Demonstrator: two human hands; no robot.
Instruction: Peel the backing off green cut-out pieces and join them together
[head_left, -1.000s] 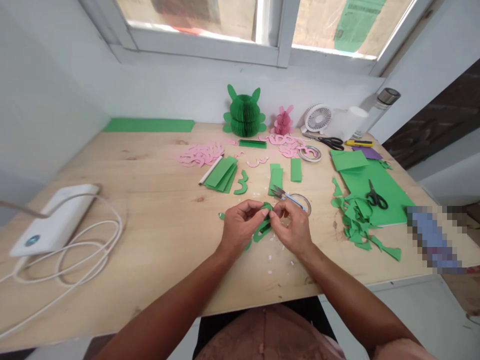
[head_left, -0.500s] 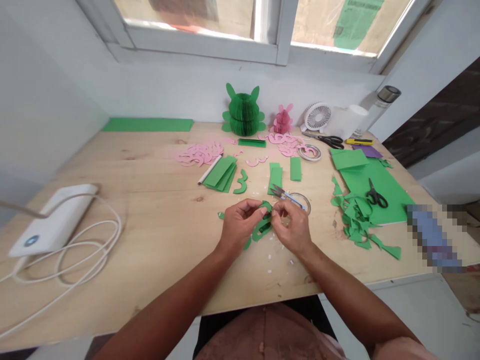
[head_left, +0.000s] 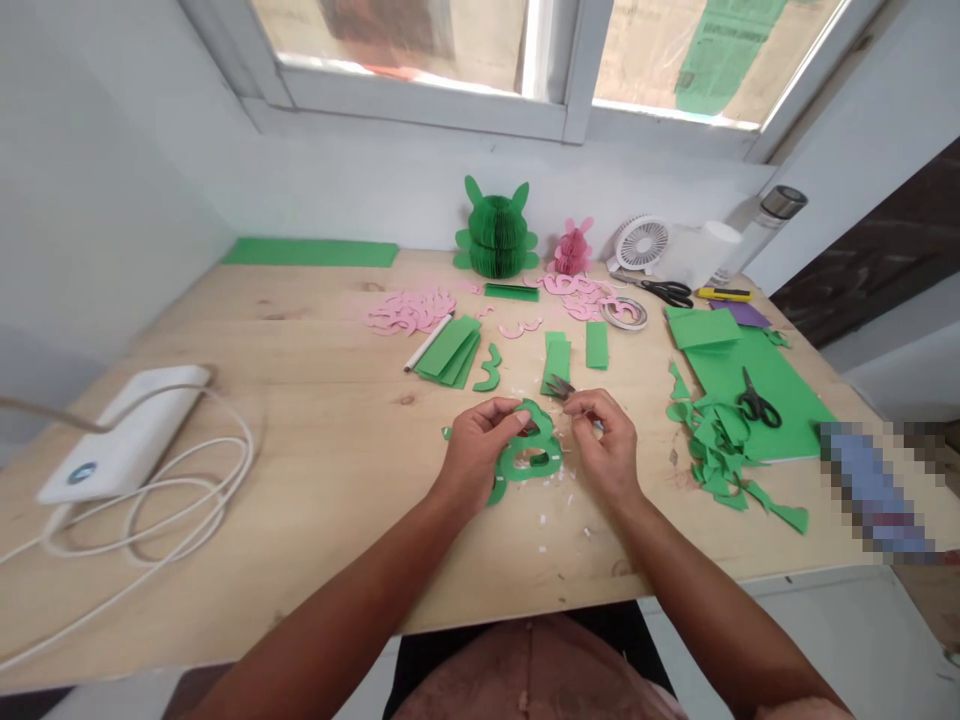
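My left hand (head_left: 478, 450) pinches the top of a green paper cut-out (head_left: 527, 452) shaped like a curled figure, held just above the wooden table (head_left: 322, 440). My right hand (head_left: 609, 448) is a little to the right of the cut-out, fingers pinched together on something too small to name. Small scissors (head_left: 561, 388) lie just behind my right hand. Tiny white scraps (head_left: 551, 510) dot the table below my hands.
Green paper strips (head_left: 450, 350), pink cut-outs (head_left: 409, 310), a green honeycomb figure (head_left: 497, 228) and a pink one (head_left: 572, 248) lie farther back. Green sheet with black scissors (head_left: 754, 397) and offcuts (head_left: 720, 450) sit right. A white device (head_left: 124, 430) with cable rests left. Tape roll (head_left: 624, 313), fan (head_left: 641, 243).
My right hand has drawn away to the right from the cut-out, which now hangs opened out flatter from my left hand. The view shifted slightly.
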